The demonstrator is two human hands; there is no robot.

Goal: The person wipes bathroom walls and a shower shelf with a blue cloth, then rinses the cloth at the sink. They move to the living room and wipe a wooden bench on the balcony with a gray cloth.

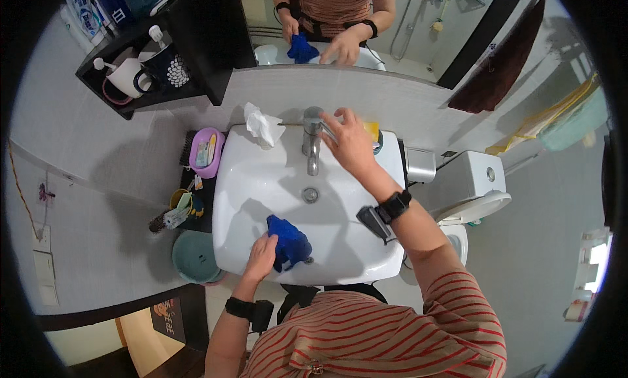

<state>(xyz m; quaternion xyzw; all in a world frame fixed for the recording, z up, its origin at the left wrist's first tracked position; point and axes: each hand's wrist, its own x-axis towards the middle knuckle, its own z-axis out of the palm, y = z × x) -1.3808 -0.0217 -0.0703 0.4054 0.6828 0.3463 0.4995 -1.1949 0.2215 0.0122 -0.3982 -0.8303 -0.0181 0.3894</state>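
Observation:
A crumpled blue cloth [290, 243] is held in my left hand [263, 258] over the near left part of the white washbasin [230, 191]. My right hand [351, 143] is at the chrome faucet [312, 145], its fingers spread beside the faucet's top. Whether the fingertips touch the metal I cannot tell. No water shows below the spout. The round drain [310, 195] lies under it in the bowl. Behind the basin, a mirror [412, 29] reflects both hands and the blue cloth.
Crumpled white tissue [264, 125] sits on the basin's back left rim. A yellow item [371, 130] is partly hidden behind my right hand. Left of the basin are a pink soap dish [221, 149], brushes [174, 218] and a green bucket [196, 257]. A toilet [478, 176] stands at right.

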